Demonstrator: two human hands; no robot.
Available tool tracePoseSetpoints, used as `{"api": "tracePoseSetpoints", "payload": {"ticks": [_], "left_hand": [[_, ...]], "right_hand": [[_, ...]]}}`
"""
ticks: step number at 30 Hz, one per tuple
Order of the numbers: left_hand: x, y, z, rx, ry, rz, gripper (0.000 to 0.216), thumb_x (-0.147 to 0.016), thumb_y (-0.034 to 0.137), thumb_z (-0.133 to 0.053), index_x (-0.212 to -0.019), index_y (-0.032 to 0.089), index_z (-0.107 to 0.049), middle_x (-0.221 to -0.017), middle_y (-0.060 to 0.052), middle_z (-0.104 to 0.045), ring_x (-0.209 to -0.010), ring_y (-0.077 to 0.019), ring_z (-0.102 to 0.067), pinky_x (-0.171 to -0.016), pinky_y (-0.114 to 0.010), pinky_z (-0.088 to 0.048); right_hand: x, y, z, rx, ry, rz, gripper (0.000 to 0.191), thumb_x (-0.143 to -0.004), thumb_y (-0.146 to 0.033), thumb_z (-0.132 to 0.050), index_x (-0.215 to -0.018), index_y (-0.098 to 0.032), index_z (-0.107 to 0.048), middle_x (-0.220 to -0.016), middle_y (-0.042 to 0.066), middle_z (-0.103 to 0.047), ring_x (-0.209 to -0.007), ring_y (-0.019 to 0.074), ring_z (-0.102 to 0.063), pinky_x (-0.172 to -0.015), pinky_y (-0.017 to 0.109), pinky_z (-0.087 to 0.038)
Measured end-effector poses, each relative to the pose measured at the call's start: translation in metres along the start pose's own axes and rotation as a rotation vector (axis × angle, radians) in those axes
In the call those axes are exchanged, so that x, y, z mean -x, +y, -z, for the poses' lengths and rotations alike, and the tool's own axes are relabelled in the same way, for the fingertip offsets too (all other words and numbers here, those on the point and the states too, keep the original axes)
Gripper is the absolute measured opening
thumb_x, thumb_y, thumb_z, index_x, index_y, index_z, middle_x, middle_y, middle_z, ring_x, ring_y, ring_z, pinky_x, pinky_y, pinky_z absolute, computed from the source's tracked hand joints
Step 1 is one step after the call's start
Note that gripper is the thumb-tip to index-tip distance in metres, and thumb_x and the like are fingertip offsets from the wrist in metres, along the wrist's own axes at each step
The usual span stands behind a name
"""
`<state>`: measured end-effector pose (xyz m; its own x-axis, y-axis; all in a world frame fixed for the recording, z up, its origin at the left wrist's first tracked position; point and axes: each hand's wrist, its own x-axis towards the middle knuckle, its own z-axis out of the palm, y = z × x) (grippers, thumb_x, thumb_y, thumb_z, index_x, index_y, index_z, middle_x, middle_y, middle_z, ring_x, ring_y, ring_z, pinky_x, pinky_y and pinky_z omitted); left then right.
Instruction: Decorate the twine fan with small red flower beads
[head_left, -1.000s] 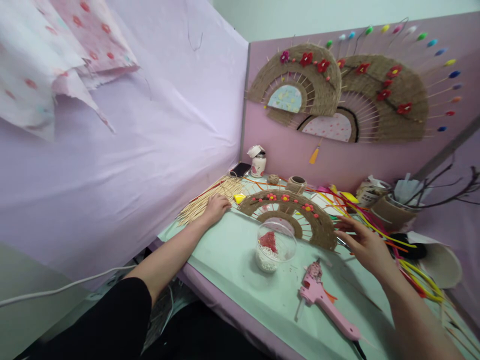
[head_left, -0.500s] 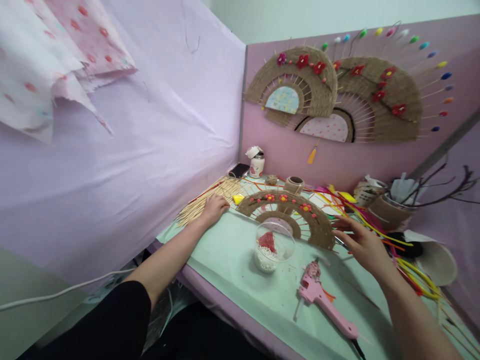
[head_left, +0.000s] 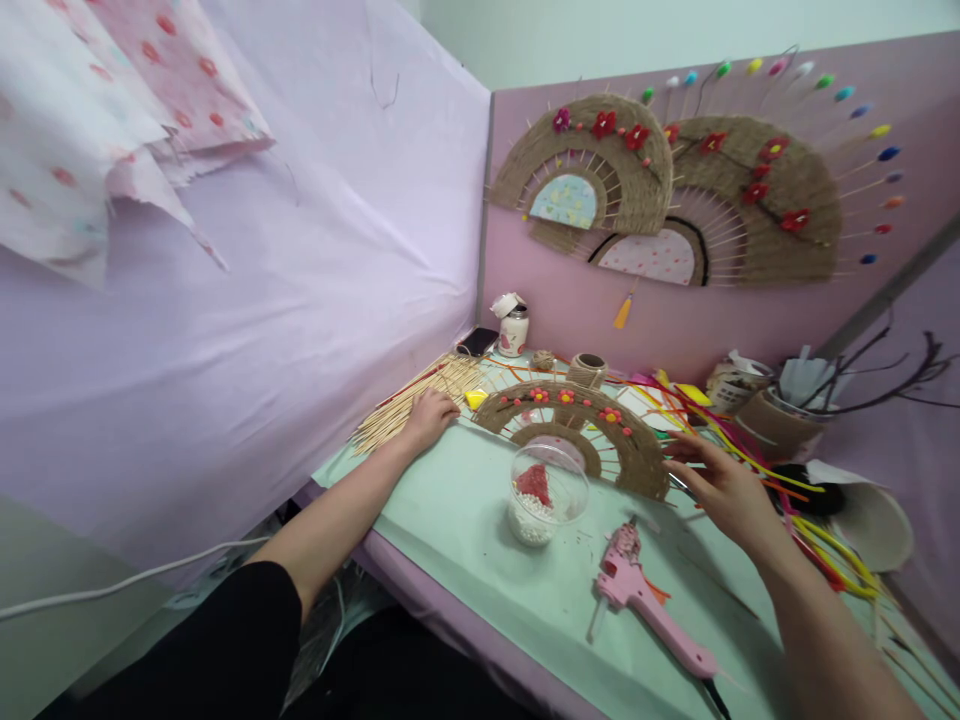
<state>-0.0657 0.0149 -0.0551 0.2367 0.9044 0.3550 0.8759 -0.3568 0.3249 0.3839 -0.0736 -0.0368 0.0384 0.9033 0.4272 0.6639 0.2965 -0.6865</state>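
A half-round twine fan (head_left: 646, 455) with red, orange and pink flowers lies on the green-covered table. At its left end rests my left hand (head_left: 431, 418), low on the tabletop beside the bamboo sticks (head_left: 405, 402), fingers loosely bent and holding nothing that I can see. My right hand (head_left: 712, 485) is beside the fan's right end, thumb and fingers apart; whether the fingertips touch the edge is unclear. In front of the fan stands a clear plastic cup (head_left: 551, 490) with white beads and a red piece inside. A pink glue gun (head_left: 651, 605) lies nearer me.
Two larger twine fans (head_left: 637, 190) hang on the pink panel. Along the back stand a white jar (head_left: 513, 332), a twine spool (head_left: 587, 370) and a black phone (head_left: 478, 341). Colourful pipe cleaners (head_left: 750, 455) and a pot with branches (head_left: 780, 415) crowd the right side.
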Motion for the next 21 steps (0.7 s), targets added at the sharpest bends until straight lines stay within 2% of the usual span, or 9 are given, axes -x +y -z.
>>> {"api": "tracePoseSetpoints", "payload": {"ticks": [9,21], "left_hand": [[-0.0003,0.0003,-0.0004,0.005,0.017,-0.013,0.017,-0.088,0.028,-0.056,-0.085,0.024,-0.072,-0.099,-0.005,-0.069,-0.104,-0.0243,-0.049,-0.088,-0.042,-0.03],[-0.0007,-0.0002,-0.0006,0.01,0.011,-0.018,0.018,-0.088,0.029,-0.056,-0.085,0.024,-0.073,-0.099,-0.006,-0.07,-0.104,-0.0245,-0.049,-0.087,-0.042,-0.029]], "right_hand": [[0.0,-0.0019,0.0009,-0.009,-0.007,0.002,0.061,-0.075,-0.066,-0.06,-0.115,-0.02,-0.062,-0.093,0.01,-0.071,-0.068,0.0223,-0.068,-0.061,0.035,-0.056],[-0.0011,-0.0047,0.0014,0.001,-0.012,0.006,0.058,-0.074,-0.065,-0.06,-0.112,-0.02,-0.063,-0.092,0.01,-0.071,-0.075,0.0241,-0.068,-0.067,0.037,-0.057]]}}
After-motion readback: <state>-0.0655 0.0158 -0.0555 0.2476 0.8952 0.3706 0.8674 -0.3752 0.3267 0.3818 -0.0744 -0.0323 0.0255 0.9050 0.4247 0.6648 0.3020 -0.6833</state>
